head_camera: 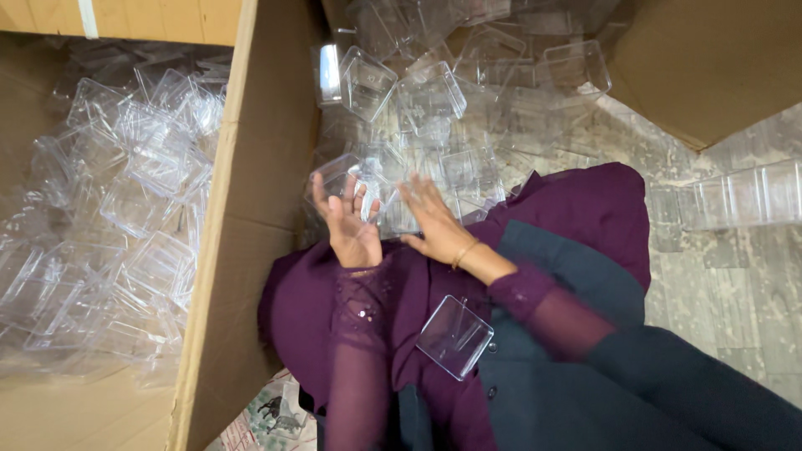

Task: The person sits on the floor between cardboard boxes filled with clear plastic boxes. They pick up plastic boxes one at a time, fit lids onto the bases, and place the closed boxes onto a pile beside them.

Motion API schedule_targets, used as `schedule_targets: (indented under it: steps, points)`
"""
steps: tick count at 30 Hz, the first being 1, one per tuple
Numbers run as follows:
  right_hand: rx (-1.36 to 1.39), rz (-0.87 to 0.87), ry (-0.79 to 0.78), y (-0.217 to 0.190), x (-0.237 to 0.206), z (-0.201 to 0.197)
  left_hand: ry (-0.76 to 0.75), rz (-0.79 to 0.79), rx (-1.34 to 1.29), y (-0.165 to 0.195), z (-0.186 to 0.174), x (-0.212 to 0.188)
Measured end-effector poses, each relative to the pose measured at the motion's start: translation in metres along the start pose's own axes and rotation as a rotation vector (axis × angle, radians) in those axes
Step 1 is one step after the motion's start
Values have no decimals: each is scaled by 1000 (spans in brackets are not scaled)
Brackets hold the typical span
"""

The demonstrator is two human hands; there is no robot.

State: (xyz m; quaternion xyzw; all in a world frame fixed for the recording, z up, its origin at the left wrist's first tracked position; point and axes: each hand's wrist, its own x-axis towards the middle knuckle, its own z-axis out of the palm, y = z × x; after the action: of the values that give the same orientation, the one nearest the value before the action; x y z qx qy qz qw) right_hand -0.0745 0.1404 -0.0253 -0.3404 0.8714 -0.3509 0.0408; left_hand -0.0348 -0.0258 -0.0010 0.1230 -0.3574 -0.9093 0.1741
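Seemingly mid-pick, left hand (351, 230) grips a clear tub (347, 179), right hand (434, 221) open, flat on the pile (451, 108) at frame centre.

Large cardboard box (242, 209) at left, filled with loose plastic containers (125, 209); its flap wall standing between that heap and the hands. Ahead of the hands, a second pile of containers (434, 92) spread across the floor (727, 276), with another cardboard flap (710, 58) behind it at upper right and a nested row of containers (735, 196) well apart at far right. Left hand (351, 225) just beside right hand (439, 221), both at the near edge of the pile, left hand touching one container (347, 175); a single container (455, 336) resting on the lap below the right forearm.
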Motion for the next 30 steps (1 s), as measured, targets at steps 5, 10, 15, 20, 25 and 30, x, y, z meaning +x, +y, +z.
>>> schedule_targets:
  steps: [5, 10, 15, 20, 25, 30]
  points:
    - [-333, -23, -126, 30, -12, 24, -35, -75, -180, 1, -1, -1]
    - [-45, 64, 74, 39, -11, 23, -73, -91, -185, -3, -4, 3]
    - [43, 270, 322, 44, 5, -6, -68, -207, -116, -8, -10, 2]
    - [28, 497, 489, 46, -6, -84, -193, -604, 75, -30, -6, 1]
    - [493, 104, 349, 0, -55, -53, -190, -686, 75, -40, -8, -1]
    - [1054, 388, 29, 12, -65, -41, -375, -692, 110, -36, -6, -10]
